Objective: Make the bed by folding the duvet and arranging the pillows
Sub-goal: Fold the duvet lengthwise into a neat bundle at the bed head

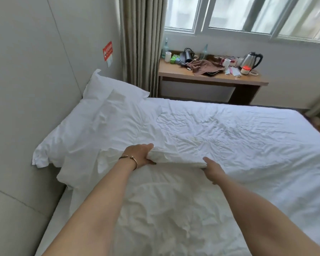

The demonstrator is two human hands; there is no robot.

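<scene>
From where I'm watching the head feed, both arms are stretched out over the bed (294,163), and everything sits around the folded edge of the white duvet (229,133) in the middle. The left hand (139,154), with a thin bangle (129,158) on its wrist, grips the left end of that thick fold — thumb lying on top, fingers curled underneath it. The right hand (211,169) holds the right end of the same fold; I can see the thumb pressed against the edge, but the fingers are tucked out of sight, so I can't tell how far they're curled. The duvet spreads wrinkled from the fold out across the mattress toward the far side, with more rumpled white cover on my side of the fold, under the forearms. Left of the fold, two white pillows (92,126) lie overlapping against the padded grey headboard (26,89) — the nearer one just beside the left hand. Beyond the duvet stands a wooden desk (211,79) under the window (248,13), cluttered with a kettle (250,60), a brown cloth (205,66) and small bits too blurry to name. A striped curtain (140,43) hangs left of the desk, and a red sign (107,50) is stuck to the wall above the pillows.
</scene>
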